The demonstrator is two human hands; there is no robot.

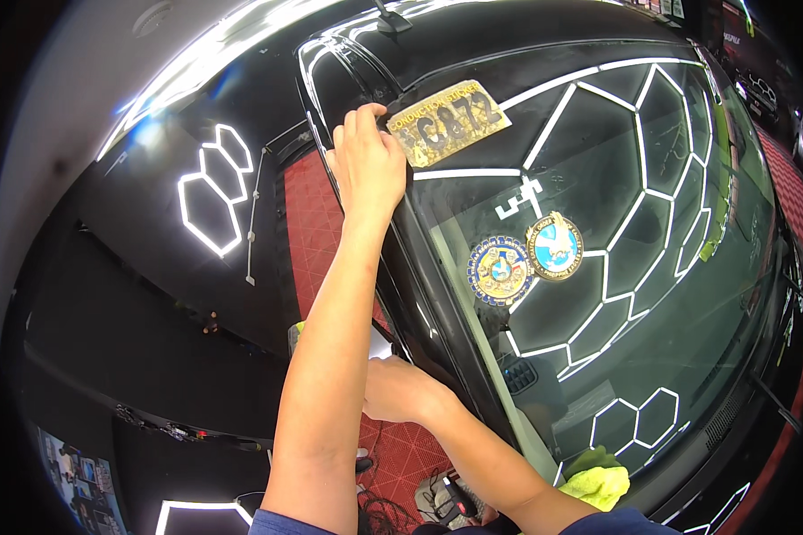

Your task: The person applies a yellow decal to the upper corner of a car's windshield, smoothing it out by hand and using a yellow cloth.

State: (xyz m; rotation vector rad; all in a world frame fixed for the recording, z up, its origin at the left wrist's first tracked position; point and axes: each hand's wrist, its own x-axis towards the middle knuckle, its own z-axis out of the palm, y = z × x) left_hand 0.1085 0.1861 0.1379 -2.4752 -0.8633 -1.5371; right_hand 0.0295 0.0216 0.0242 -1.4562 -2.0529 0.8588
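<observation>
At the black car's windshield pillar, my left hand rests high on the upper end, fingers bent over the dark edge and thumb alongside. Just right of it, behind the glass, is a worn yellowish number plate. My right hand is lower, on the pillar's left side, partly behind my left forearm. Its fingers are hidden, so what they hold does not show. A small whitish patch shows just above it; its kind is unclear.
Two round emblems sit on the windshield, which reflects hexagonal lights. A yellow-green cloth lies at the glass's lower edge. Red floor tiles show left of the car. A dark-handled item and cables are below.
</observation>
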